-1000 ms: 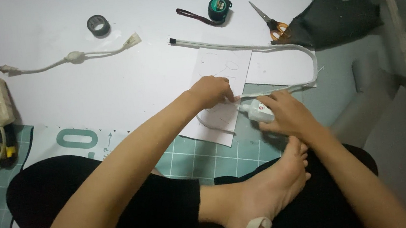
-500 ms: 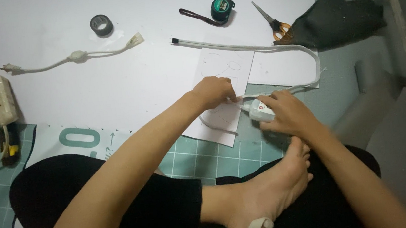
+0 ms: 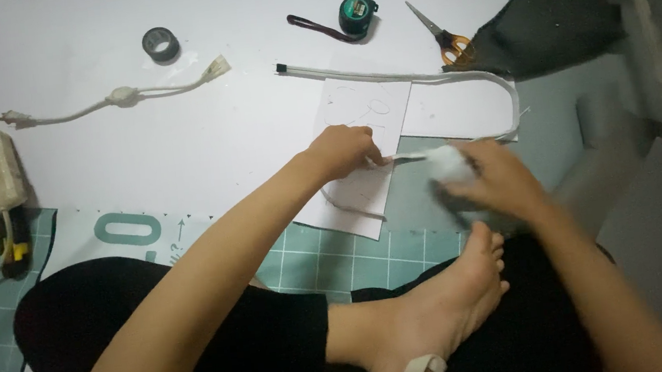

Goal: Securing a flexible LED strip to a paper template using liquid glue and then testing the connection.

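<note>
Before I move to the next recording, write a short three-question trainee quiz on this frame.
1. True or false: the scissors lie beside the dark cloth.
2. What does the left hand press on? A) roll of tape B) white paper C) tape measure
3. Which hand is motion-blurred?

Key:
1. True.
2. B, the white paper.
3. The right hand, holding something white.

White sheet (image 3: 182, 152) over green cutting mat (image 3: 330, 263), with tape roll (image 3: 163, 44), scissors (image 3: 442, 35), tape measure (image 3: 357, 13).
</note>
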